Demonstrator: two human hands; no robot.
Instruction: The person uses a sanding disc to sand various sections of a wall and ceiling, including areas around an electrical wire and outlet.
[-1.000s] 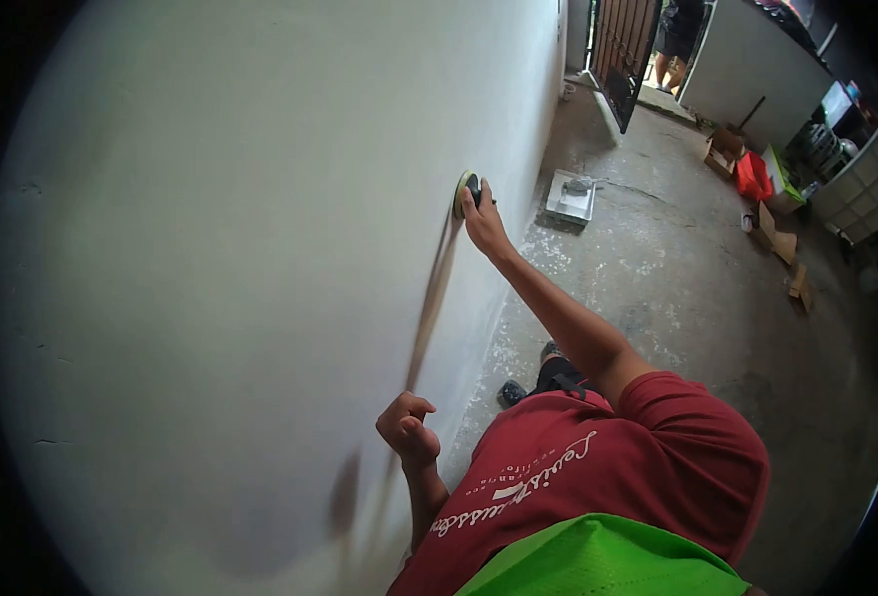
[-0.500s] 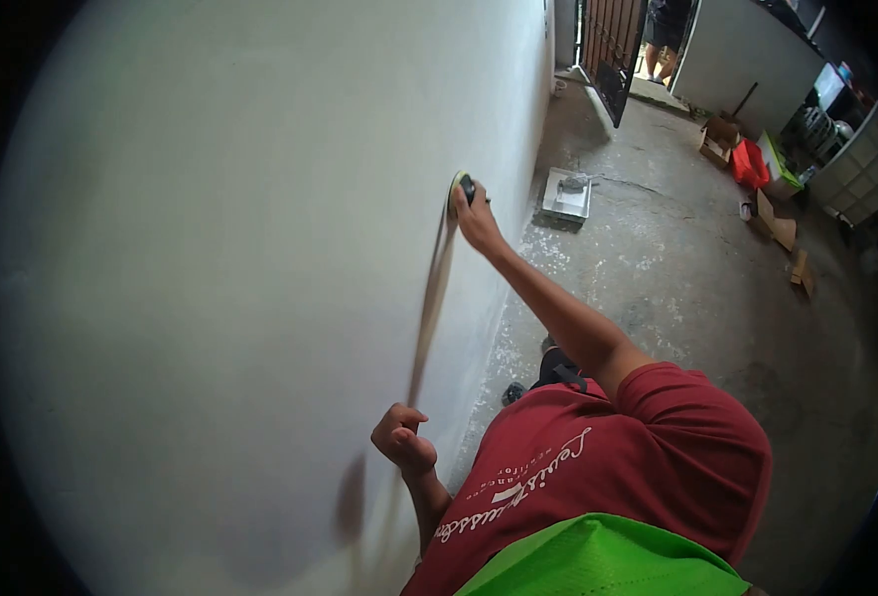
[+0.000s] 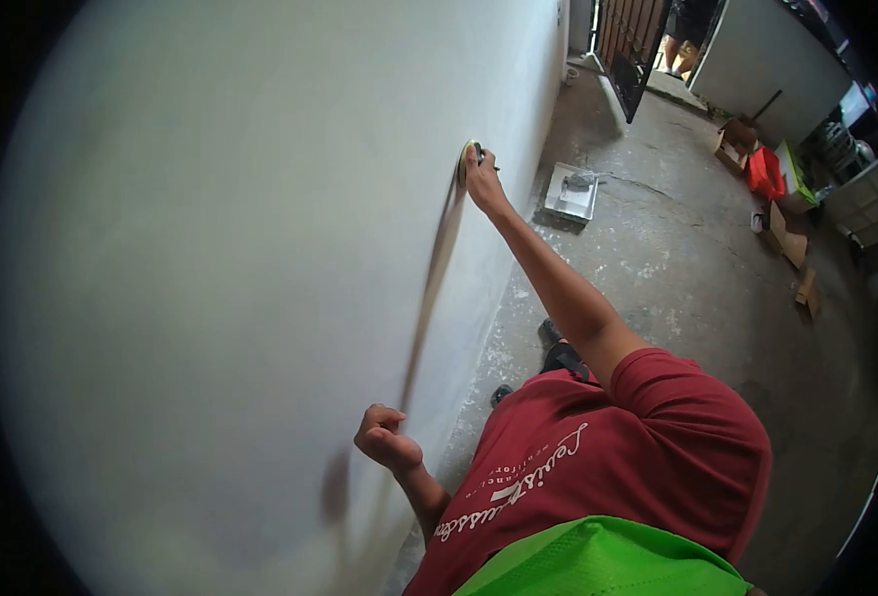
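My right hand (image 3: 482, 181) is closed around the black handle of a round hand sanding pad (image 3: 465, 157). The pad's pale yellow-green edge lies against the white wall (image 3: 240, 248), and a long narrow shadow runs down from it. Lower down, my left hand (image 3: 389, 438) hovers close to the same wall with its fingers curled in. Nothing shows in that hand. The sanding pad's working face is hidden against the wall.
On the concrete floor (image 3: 658, 258) by the wall sits a white tray (image 3: 569, 204) with a grey item in it. Cardboard boxes (image 3: 735, 144) and a red bag (image 3: 766, 174) stand at the right. Beyond the open metal gate (image 3: 626, 45) a person's legs (image 3: 679, 50) show.
My right hand has slid the sanding pad a little farther up along the wall. My left hand has shifted slightly left. The view has turned a little.
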